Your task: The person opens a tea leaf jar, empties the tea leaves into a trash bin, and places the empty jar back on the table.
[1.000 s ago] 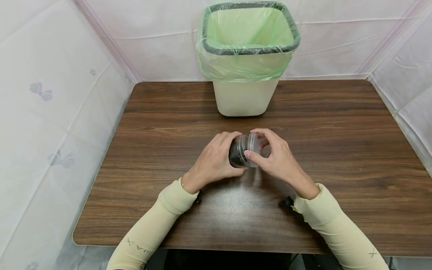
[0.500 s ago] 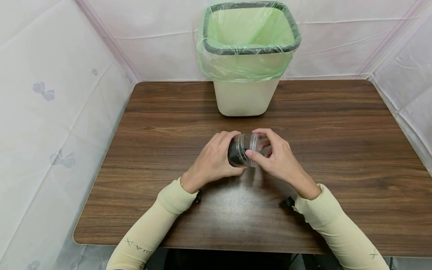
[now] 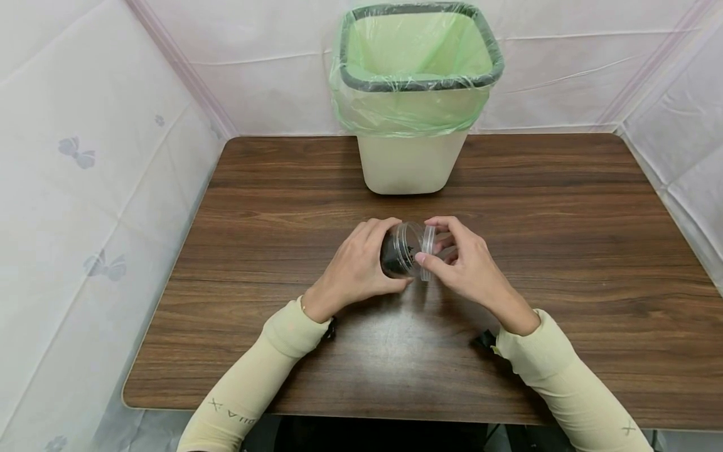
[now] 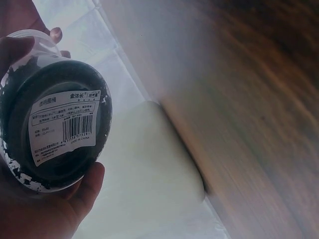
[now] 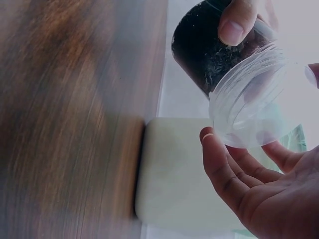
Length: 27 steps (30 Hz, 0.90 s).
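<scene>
My left hand (image 3: 356, 263) grips a clear jar (image 3: 395, 254) tipped on its side, thumb and fingers wrapped round its body. Dark material fills the lower part, against the jar's base. A white barcode label (image 4: 65, 124) on the base faces the left wrist camera. With fingertips and thumb, my right hand (image 3: 465, 263) holds the clear lid (image 3: 427, 248) by its edge. In the head view, the lid lies at the jar's mouth, just right of its ringed neck. From the right wrist, the lid (image 5: 239, 99) overlaps the mouth.
Behind the hands, a cream trash bin (image 3: 409, 163) stands on the brown wooden table (image 3: 271, 207). A green bag (image 3: 412, 116) lines it, held by a grey rim ring. White sheeting (image 3: 85, 207) surrounds the table at the back and sides.
The right hand has drawn the lid slightly to the right, widening the space between lid and jar. The left hand has shifted a little left with the jar.
</scene>
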### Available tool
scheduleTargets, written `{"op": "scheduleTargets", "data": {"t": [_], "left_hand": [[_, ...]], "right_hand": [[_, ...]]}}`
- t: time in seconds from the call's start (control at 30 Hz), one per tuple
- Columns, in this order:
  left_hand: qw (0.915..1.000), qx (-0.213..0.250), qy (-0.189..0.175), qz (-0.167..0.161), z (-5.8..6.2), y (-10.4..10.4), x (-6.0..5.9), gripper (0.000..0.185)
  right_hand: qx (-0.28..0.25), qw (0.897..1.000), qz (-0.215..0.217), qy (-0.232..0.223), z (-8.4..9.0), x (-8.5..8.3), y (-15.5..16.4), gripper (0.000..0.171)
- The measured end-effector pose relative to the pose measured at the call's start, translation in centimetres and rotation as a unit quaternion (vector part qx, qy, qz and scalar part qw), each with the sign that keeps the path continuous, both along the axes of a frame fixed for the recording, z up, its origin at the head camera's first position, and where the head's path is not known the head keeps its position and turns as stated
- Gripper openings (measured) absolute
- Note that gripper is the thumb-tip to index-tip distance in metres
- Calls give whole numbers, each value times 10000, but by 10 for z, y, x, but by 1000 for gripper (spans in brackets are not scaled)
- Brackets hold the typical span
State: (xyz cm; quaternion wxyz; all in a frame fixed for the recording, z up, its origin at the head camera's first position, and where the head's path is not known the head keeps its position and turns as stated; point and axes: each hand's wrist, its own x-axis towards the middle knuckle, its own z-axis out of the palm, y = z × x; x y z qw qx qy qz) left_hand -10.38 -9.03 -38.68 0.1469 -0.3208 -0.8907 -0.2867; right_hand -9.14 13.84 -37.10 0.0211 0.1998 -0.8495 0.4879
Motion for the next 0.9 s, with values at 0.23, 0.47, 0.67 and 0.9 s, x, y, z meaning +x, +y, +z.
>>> {"op": "scheduleTargets", "data": {"t": [0.23,0.47,0.67,0.9], "left_hand": [[10000,3,-28,12,0,-1,0,90],[10000,19,-59,18,1,-2,1,89],[9999,16,-87,50,0,-2,0,90],[9999,-1,-84,62,0,-1,-1,90]], "right_hand": [[14,10000,35,11,-2,1,1,50],[12,10000,82,1,-3,2,3,52],[19,10000,51,-13,-5,3,5,53],[-29,9999,16,-148,-7,2,7,52]]}}
